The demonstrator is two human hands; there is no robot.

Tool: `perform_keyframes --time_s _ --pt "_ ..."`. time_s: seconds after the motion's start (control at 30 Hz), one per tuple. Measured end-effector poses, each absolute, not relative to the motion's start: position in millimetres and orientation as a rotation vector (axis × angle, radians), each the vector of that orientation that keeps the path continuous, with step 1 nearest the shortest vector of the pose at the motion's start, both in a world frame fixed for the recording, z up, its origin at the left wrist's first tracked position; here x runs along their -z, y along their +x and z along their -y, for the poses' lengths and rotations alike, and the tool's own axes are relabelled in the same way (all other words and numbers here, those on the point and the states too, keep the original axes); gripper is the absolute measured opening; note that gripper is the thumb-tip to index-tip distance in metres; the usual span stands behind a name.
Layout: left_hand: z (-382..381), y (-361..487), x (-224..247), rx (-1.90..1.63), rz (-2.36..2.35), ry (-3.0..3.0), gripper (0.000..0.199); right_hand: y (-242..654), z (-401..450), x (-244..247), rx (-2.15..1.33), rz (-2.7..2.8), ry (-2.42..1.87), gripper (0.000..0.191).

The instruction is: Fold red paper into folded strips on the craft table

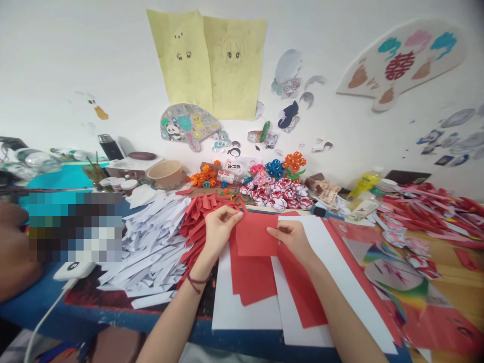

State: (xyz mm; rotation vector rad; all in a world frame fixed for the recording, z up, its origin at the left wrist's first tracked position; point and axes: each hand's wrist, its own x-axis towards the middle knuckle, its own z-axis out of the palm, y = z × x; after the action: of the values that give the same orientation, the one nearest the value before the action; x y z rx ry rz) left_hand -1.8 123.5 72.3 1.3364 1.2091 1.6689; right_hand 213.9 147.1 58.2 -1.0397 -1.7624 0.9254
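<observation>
A piece of red paper (257,235) is held up between my two hands, over the middle of the table. My left hand (220,229) pinches its upper left corner between thumb and fingers. At its right edge, my right hand (294,243) grips it the same way. Beneath lie more red paper pieces (259,287), resting on white paper sheets (242,315). Another long red piece (304,295) lies below my right hand. Beside my left hand is a heap of folded red strips (196,214), next to a larger pile of white strips (151,252).
Folded paper flowers (280,194) stand against the wall behind my hands. A round tan container (165,173) is at the back left. On the right are a yellow bottle (365,182) and a heap of red and pink strips (434,212). A white device with a cable (73,269) sits front left.
</observation>
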Motion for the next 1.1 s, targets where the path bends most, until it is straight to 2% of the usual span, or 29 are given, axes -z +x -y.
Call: perform_keyframes --time_s 0.37,0.63,0.77,0.93,1.1 --pt "-125.1 -2.7 -70.4 -1.688 -1.104 1.239 0.023 212.3 -146.8 -58.0 -0.938 1.76 -1.035 0.043" --pt "-124.0 1.2 -70.3 -1.373 -1.291 1.654 0.039 217.4 -149.8 -58.0 -0.924 1.628 -1.026 0.042" --pt "-123.5 3.4 -65.7 -1.362 -1.447 1.752 0.051 216.7 -150.2 -56.8 -0.853 1.634 -1.037 0.043" --pt "-124.8 3.4 -65.2 -1.367 -1.429 1.753 0.049 216.0 -148.5 -58.7 -0.8 1.606 -1.032 0.044" --pt "-123.0 3.9 -68.5 -1.223 -1.415 1.825 0.046 220.3 -149.8 -58.6 -0.716 1.509 -1.028 0.042"
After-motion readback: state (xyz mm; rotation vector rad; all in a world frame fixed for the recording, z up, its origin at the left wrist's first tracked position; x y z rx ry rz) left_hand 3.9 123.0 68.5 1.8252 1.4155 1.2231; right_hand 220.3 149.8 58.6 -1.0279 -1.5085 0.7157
